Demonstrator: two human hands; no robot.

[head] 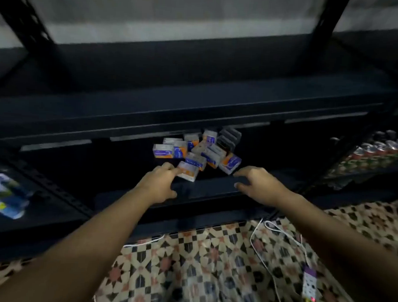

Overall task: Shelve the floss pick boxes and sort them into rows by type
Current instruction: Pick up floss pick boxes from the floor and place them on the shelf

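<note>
1. Your floss pick boxes (194,151) are already on the lower shelf (123,188), so the shelving half looks largely done. They lie in a loose heap toward the middle of the shelf, set back from its front edge, tilted and overlapping at odd angles.

2. No rows exist yet. You can see orange-and-purple packs mixed with a few dark ribbed ones (228,139) at the back right of the heap; the blur hides how many types there are.

3. Your left hand (160,183) reaches in over the front edge, its fingertips touching the nearest box (188,171) at the front of the heap. Whether you have actually pinched it cannot be told.

4. Your right hand (258,184) hovers over the front edge just right of the heap, fingers spread and loosely bent, holding nothing.

5. What is left, by my reading, is nearly all of the sorting: pull the heap apart, group by type, and line each group up squarely.

6. The cans (380,149) far right and the packs (2,194) on the neighbouring shelf at the left are not part of your job.
</note>
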